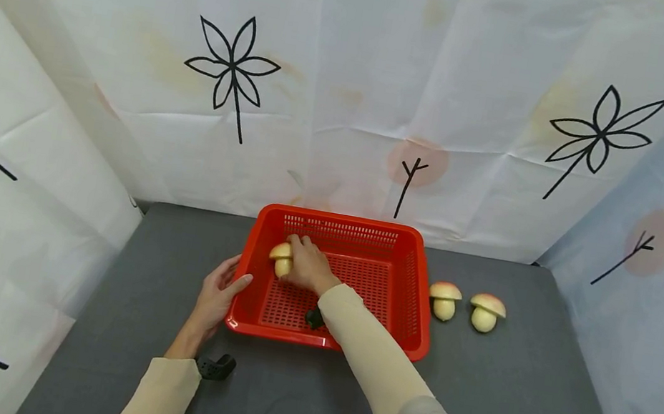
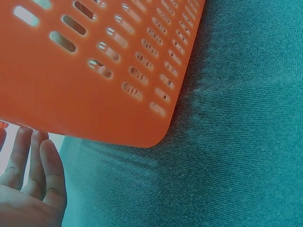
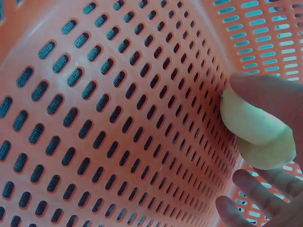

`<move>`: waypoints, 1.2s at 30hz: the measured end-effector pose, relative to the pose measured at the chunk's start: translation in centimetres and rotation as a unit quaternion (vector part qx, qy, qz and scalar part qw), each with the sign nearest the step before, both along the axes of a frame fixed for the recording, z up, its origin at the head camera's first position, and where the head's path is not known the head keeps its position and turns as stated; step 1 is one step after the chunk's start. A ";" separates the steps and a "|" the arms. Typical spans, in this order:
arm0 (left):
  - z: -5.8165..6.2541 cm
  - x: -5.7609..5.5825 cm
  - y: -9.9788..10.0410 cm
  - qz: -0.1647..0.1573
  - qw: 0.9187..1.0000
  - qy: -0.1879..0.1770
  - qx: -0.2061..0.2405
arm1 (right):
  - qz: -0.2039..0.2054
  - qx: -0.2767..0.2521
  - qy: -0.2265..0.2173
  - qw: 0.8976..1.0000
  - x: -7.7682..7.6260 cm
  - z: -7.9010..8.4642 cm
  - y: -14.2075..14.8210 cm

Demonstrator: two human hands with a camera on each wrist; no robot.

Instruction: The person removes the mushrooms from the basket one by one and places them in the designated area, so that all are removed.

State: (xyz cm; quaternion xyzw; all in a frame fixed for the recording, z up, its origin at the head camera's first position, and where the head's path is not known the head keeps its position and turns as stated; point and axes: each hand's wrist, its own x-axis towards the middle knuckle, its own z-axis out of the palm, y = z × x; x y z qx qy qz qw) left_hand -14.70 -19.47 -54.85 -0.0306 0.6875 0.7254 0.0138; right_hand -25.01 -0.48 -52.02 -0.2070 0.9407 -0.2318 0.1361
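In the head view, my right hand (image 1: 308, 266) reaches inside the red plastic basket (image 1: 325, 341), near its left wall. It pinches a toy mushroom (image 1: 282, 259) with a yellowish cap and pale stem. The right wrist view shows the thumb above the mushroom (image 3: 255, 125) and other fingers spread below it, close to the perforated wall. My left hand (image 1: 218, 296) is at the basket's left side, thumb over the rim and fingers along the outer wall. From the left wrist, those fingers (image 2: 53, 163) appear at the basket's corner edge.
Two more toy mushrooms, one nearer (image 1: 445, 300) and one farther (image 1: 486, 312), stand right of the basket on the dark grey tabletop (image 1: 511, 394). White patterned cloth (image 1: 350, 94) hangs behind and at both sides.
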 end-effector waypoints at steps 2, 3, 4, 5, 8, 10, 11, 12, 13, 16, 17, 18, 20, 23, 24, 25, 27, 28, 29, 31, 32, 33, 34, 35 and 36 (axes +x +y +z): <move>0.0 -0.1 0.0 -0.001 1.000 0.002 -0.003 | 0.000 0.004 0.002 1.000 0.0 0.0 0.1; -0.1 -0.1 0.0 -0.001 1.000 0.002 -0.004 | 0.001 0.004 0.002 1.000 0.0 0.0 0.1; -0.1 -0.1 0.0 -0.001 1.000 0.002 -0.005 | 0.002 0.002 0.002 1.000 0.1 0.1 0.1; -0.1 -0.1 0.0 -0.001 1.000 0.002 -0.006 | 0.004 0.000 0.002 1.000 0.1 0.2 0.2; 0.0 -0.1 0.1 -0.001 1.000 -0.001 -0.009 | 0.013 -0.012 -0.003 1.000 0.2 0.5 0.5; 0.0 -0.1 0.2 0.000 1.000 -0.002 -0.010 | 0.019 -0.029 -0.008 0.999 0.2 0.8 0.8; 0.0 -0.1 0.2 0.000 1.000 -0.003 -0.011 | 0.021 -0.041 -0.013 0.999 0.3 1.0 1.0; 0.1 -0.1 0.2 0.001 1.000 -0.003 -0.013 | 0.023 -0.054 -0.017 0.998 0.4 1.3 1.2; 0.1 -0.1 0.2 0.002 1.000 -0.003 -0.014 | 0.023 -0.068 -0.021 0.997 0.4 1.6 1.4; 0.1 0.0 0.2 0.004 1.000 -0.003 -0.015 | 0.026 -0.106 -0.028 0.994 0.6 2.5 2.2; 0.1 0.0 0.2 0.006 1.000 -0.004 -0.013 | 0.028 -0.114 -0.029 0.993 0.7 2.8 2.6; 0.2 0.0 0.2 0.006 1.000 -0.005 -0.013 | 0.028 -0.118 -0.028 0.992 0.8 3.2 2.9; 0.2 0.0 0.2 0.007 1.000 -0.005 -0.011 | 0.029 -0.126 -0.027 0.991 0.9 3.8 3.8; 0.2 0.0 0.2 0.009 1.000 -0.006 -0.008 | 0.025 -0.136 -0.025 0.990 1.2 4.8 5.2; 0.1 0.0 0.2 0.010 1.000 -0.004 -0.009 | 0.021 -0.141 -0.024 0.989 1.2 5.1 5.7; 0.1 0.0 0.2 0.011 1.000 -0.003 -0.008 | 0.018 -0.148 -0.023 0.989 1.3 5.4 6.2; 0.1 0.0 0.2 0.012 1.000 -0.002 -0.010 | 0.010 -0.160 -0.020 0.987 1.5 6.0 7.2; 0.1 0.0 0.2 0.012 1.000 -0.002 -0.010 | 0.008 -0.167 -0.019 0.986 1.6 6.2 7.8; 0.1 0.0 0.2 0.012 1.000 -0.001 -0.011 | 0.005 -0.173 -0.016 0.985 1.8 6.5 8.3; 0.1 0.0 0.2 0.013 1.000 0.000 -0.014 | 0.002 -0.186 -0.011 0.983 2.1 7.0 9.4; 0.1 0.0 0.2 0.013 1.000 0.000 -0.015 | 0.003 -0.192 -0.007 0.981 2.2 7.2 9.9; 0.1 0.1 0.2 0.013 1.000 0.001 -0.017 | 0.005 -0.197 -0.002 0.980 2.4 7.5 10.4; 0.1 0.0 0.2 0.013 1.000 0.000 -0.017 | 0.006 -0.203 0.002 0.979 2.6 7.7 10.9; 0.1 0.1 0.2 0.011 1.000 0.001 -0.018 | 0.006 -0.204 0.007 0.979 2.7 7.9 11.5; 0.1 0.1 0.3 0.011 1.000 0.000 -0.019 | 0.006 -0.207 0.012 0.978 2.9 8.2 12.0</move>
